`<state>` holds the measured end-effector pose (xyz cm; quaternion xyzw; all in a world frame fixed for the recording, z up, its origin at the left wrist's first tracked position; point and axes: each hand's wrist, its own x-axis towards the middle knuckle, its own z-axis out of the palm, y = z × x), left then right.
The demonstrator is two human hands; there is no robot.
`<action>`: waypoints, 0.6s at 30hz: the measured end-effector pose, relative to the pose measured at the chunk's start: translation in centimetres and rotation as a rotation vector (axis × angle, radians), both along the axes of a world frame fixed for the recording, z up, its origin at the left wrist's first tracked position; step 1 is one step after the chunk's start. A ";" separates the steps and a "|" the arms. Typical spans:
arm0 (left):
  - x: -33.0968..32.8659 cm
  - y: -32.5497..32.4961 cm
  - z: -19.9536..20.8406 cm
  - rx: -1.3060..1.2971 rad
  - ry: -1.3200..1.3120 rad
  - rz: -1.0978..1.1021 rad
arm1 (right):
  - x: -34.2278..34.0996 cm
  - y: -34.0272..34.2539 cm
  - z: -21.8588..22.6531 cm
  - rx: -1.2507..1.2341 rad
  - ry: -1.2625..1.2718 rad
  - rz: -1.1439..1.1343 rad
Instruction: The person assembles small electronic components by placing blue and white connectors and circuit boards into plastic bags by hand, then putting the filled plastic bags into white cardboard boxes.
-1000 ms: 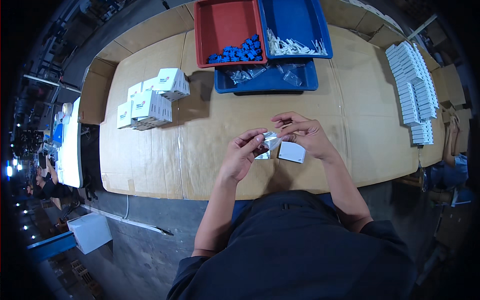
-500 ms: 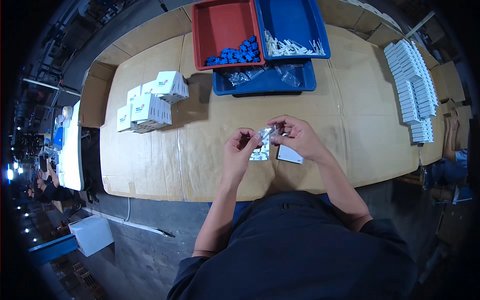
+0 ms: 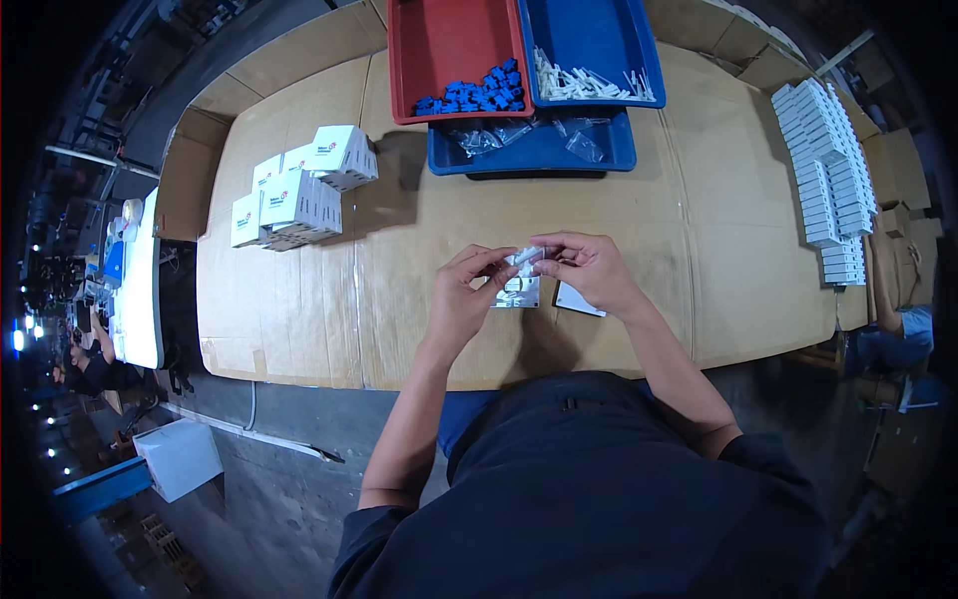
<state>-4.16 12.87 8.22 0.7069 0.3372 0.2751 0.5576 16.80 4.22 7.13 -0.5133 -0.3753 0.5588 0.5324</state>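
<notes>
Above the near middle of the cardboard-covered table, both hands pinch a small clear plastic bag (image 3: pixel 526 258) with something white and slim in it. My left hand (image 3: pixel 464 295) grips its left end between thumb and fingers. The other end is in the closed fingertips of my right hand (image 3: pixel 591 272). Below the bag lies a printed white sheet (image 3: pixel 517 298), partly covered by my fingers. Beside it, under my right hand, a flat white box (image 3: pixel 577 300) is partly hidden.
A red bin (image 3: pixel 454 45) holds blue plastic parts, and a blue bin (image 3: pixel 589 30) holds white slim pieces. Both overlap a lower blue tray (image 3: pixel 529 160) of clear bags. White boxes (image 3: pixel 299 195) are grouped at left; stacked white boxes (image 3: pixel 823 170) stand at right. Cardboard walls (image 3: pixel 279 60) edge the table.
My hands have turned slightly, and the bag now lies more level between my fingertips. My left forearm has shifted left. The whole view has moved a little.
</notes>
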 end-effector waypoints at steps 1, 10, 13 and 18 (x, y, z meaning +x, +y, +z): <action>0.1 0.2 0.2 -0.002 0.001 0.006 | -0.1 0.1 -0.1 -0.002 0.001 0.006; -0.8 0.6 -1.8 0.263 0.183 -0.042 | -1.2 0.2 -2.4 0.253 -0.626 -0.089; -1.6 0.9 -3.7 0.557 0.253 -0.087 | -1.7 -0.2 -3.2 0.094 -0.661 -0.009; -2.3 0.6 -5.2 0.656 0.362 -0.097 | -2.8 -1.0 -4.2 0.214 -1.022 0.014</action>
